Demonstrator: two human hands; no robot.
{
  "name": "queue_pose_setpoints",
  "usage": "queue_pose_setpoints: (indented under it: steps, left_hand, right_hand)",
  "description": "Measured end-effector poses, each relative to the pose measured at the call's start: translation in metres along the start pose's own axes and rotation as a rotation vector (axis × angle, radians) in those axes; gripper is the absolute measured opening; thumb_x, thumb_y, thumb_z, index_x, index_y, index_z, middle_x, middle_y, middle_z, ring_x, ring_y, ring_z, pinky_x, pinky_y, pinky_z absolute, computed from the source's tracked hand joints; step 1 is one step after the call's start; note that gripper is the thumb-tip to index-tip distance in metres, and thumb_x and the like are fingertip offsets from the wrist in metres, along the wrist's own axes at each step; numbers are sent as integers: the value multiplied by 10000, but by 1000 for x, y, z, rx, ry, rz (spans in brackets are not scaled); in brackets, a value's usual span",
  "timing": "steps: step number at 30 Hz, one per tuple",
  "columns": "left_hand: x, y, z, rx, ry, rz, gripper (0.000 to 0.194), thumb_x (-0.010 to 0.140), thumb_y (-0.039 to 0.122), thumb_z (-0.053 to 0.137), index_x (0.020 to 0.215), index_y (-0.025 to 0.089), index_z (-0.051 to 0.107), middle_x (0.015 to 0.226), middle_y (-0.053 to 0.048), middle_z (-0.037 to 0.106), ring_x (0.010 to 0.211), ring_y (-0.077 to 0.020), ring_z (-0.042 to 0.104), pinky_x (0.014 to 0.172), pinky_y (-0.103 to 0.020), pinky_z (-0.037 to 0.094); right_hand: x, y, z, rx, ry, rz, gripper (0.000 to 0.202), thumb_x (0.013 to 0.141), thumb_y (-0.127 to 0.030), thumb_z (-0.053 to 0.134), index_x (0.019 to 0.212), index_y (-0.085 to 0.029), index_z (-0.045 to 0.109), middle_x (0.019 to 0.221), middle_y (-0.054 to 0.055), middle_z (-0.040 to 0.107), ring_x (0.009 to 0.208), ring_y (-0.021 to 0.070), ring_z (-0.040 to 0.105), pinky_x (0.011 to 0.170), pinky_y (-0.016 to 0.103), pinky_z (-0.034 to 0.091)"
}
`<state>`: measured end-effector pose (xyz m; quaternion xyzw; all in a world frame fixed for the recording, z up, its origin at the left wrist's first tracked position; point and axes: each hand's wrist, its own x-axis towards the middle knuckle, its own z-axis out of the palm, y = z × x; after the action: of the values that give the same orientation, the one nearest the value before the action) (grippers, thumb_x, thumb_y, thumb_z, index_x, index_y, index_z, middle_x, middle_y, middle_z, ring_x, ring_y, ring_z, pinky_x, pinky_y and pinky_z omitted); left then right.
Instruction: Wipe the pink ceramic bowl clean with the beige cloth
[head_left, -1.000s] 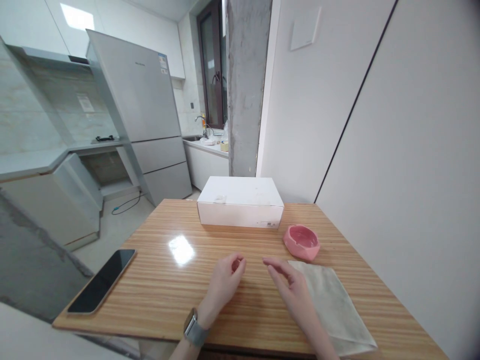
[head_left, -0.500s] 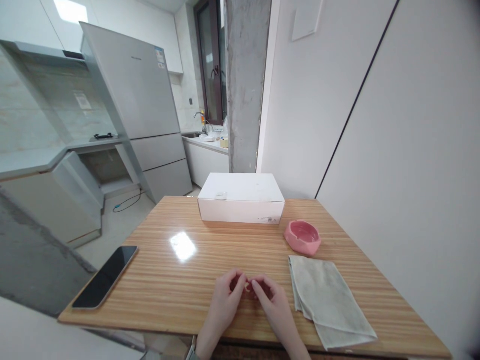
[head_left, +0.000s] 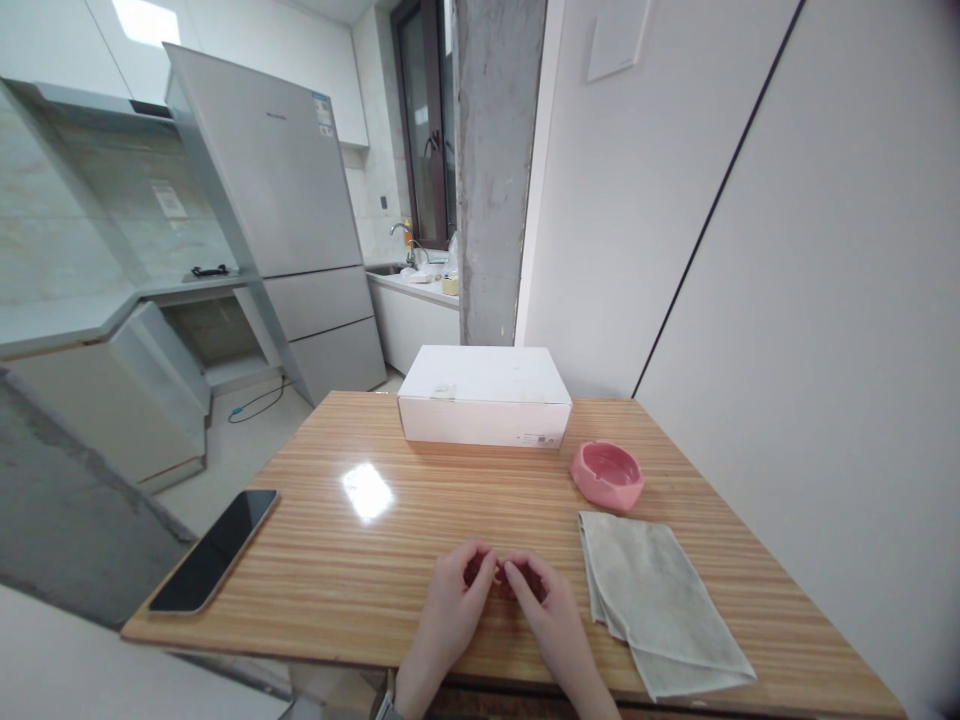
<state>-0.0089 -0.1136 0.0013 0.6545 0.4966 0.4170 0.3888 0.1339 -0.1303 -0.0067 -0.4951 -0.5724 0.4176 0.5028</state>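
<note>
Object (head_left: 501,574), small, reddish and mostly hidden, sits pinched between bent thumbs and fingertips of the left hand (head_left: 456,592) and right hand (head_left: 547,598), near the table's front edge. It should prove light, best held by its edges; stiffness cannot be told. Beyond: limp, creased grey cloth (head_left: 660,605), faceted pink dish (head_left: 611,495), smooth white box (head_left: 484,422), glossy wood-grained table (head_left: 322,570).

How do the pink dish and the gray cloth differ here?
The pink dish is hollow with raised walls; the gray cloth lies flat and folded. The dish sits farther from the person than the cloth. The cloth covers more of the tabletop than the dish. Both rest there untouched.
</note>
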Motion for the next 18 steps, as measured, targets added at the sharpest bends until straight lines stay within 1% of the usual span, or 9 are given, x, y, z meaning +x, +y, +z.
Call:
queue_pose_setpoints:
  steps: [6, 11, 18]
  left_hand:
    - [0, 0, 1, 10, 12, 1, 297, 916, 373, 482, 766, 173, 642, 709, -22, 665, 675, -158, 594, 638, -249, 421]
    - [-1, 1, 1, 12, -3, -2, 296, 920, 370, 471, 778, 176, 645, 713, -23, 667, 685, -163, 602, 643, -255, 422]
    - [0, 3, 0, 21, -4, -2, 295, 919, 368, 469, 791, 181, 657, 724, -29, 677, 690, -168, 611, 653, -264, 426]
  right_hand:
    - [0, 0, 0, -7, -15, 0, 323, 884, -486, 546, 833, -201, 688, 812, 69, 724, 778, 235, 672, 734, 313, 514]
    - [-1, -2, 0, -22, -20, -1, 320, 892, -477, 536, 832, -202, 688, 797, 62, 715, 771, 232, 667, 727, 308, 507]
    - [-1, 1, 0, -17, -22, -9, 301, 900, -459, 534, 850, -206, 689, 817, 60, 717, 789, 235, 668, 747, 315, 508]
